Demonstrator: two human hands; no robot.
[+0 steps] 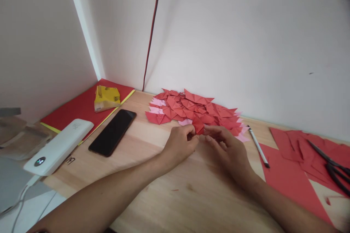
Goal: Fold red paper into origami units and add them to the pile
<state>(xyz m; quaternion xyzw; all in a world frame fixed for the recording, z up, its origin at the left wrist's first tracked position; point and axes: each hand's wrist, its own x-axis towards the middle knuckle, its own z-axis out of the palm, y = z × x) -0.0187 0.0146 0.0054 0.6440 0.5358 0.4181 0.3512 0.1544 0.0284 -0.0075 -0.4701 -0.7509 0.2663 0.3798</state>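
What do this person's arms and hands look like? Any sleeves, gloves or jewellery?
Both forearms are bare, with no sleeve in view. The left hand and the right hand wear no gloves, and no ring or watch shows on them. A small dark edge shows at the bottom of the picture by the left arm; what it is cannot be told.

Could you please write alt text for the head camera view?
Both hands, left hand and right hand, pinch a small folded red paper piece over a wooden desk, before a pile of folded pieces. A phone lies left, scissors right.
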